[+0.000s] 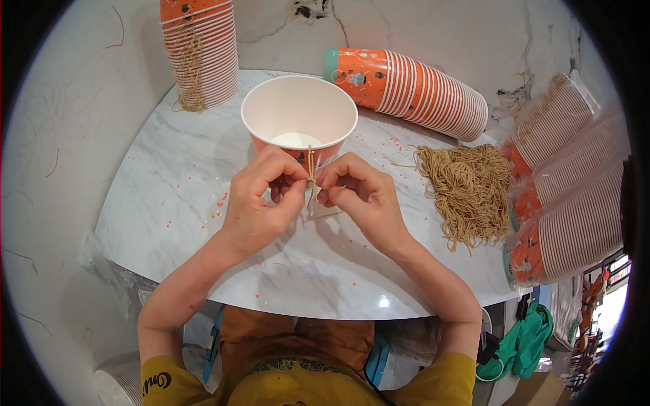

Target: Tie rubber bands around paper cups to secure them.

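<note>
A large paper cup (298, 88), white inside and orange outside, stands upright in the middle of the marble-patterned table. From its near rim hangs a tan string (311, 161), looped and drawn together in a knot in front of the cup. My left hand (265, 193) pinches the string at the knot from the left. Close against it, my right hand (361, 199) pinches the string from the right with thumb and forefinger. Both hands partly hide the cup's lower wall, and the string's ends dangle below my fingertips.
A pile of tan strings (467, 193) lies on the right. One tall stack of orange cups (215, 61) stands at the back left; another stack (426, 95) lies on its side behind. Bagged cup stacks (579, 230) line the right edge. Small orange dots are scattered on the table (169, 237).
</note>
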A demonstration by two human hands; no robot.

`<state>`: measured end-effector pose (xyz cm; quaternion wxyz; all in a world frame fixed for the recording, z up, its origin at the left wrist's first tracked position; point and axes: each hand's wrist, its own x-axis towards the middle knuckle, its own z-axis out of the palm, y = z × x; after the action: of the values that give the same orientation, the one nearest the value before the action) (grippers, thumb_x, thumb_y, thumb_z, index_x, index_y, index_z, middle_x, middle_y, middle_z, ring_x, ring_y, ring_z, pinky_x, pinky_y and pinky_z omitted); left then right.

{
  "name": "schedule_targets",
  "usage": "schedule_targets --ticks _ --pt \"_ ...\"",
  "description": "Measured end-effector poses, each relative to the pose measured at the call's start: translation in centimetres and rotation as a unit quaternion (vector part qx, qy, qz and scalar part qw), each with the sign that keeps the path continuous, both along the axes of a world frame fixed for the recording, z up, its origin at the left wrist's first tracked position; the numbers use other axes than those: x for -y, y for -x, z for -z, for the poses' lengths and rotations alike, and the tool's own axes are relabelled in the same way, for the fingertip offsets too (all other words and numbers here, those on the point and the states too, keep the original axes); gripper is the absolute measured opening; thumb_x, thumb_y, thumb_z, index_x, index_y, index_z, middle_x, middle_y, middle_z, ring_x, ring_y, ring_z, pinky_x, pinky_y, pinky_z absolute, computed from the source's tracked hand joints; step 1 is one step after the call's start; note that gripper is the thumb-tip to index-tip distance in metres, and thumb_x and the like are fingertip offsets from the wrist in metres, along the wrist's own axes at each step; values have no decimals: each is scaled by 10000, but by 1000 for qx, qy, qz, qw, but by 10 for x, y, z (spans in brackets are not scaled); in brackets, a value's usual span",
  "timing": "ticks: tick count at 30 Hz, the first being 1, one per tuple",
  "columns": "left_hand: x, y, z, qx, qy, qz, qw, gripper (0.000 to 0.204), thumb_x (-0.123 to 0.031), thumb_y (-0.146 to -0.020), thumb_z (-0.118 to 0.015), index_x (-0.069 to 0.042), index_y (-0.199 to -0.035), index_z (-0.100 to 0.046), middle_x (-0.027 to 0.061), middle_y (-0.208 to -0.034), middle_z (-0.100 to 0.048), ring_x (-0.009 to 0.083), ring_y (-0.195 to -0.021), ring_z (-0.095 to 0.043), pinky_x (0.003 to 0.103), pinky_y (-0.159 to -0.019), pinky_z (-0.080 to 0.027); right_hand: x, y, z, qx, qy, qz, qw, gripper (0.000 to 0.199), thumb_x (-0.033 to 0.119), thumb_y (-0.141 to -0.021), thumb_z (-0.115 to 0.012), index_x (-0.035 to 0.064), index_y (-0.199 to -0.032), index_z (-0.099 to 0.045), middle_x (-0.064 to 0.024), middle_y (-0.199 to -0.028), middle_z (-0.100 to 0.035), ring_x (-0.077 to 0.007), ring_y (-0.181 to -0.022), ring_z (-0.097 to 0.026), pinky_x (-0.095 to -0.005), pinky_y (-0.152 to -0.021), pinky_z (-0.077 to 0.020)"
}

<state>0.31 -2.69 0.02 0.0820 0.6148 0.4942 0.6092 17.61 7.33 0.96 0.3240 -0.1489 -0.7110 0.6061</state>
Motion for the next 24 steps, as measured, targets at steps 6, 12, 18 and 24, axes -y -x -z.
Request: schedule_targets --ticks 6,12,18,24 --pt "1 0 0 -4 5 -6 1000 109 72 -830 -675 -10 -887 -629 16 -863 -585 72 -665 -534 237 -585 -431 6 2 -3 0 -13 39 999 82 66 -936 -628 3 -972 -591 -32 -937 -638 -118 -852 -662 -278 -740 -541" --pt "2 -2 -1 -30 -5 -5 1000 114 70 -820 -683 -10 -886 -636 25 -863 -593 90 -655 -547 243 -579 -439 13 5 -5 22 -113 55 992 89 49 -901 -647 -2 -953 -595 -68 -955 -622 -149 -843 -643 -292 -735 -548" --pt "1 0 1 -21 4 -18 1000 109 70 -820 -679 -9 -881 -636 24 -859 -595 86 -647 -540 240 -571 -431 -12 -7 -11 65 -266 77 959 116 16 -802 -615 -15 -909 -584 -109 -937 -566 -219 -873 -606 -328 -786 -529" --pt "2 -1 0 -34 1 -18 999 103 67 -827 -682 -8 -883 -640 22 -857 -595 84 -641 -535 240 -569 -428 -9 -4 -8 55 -151 44 986 132 118 -892 -634 -5 -933 -609 -80 -951 -609 -176 -877 -596 -324 -815 -488"
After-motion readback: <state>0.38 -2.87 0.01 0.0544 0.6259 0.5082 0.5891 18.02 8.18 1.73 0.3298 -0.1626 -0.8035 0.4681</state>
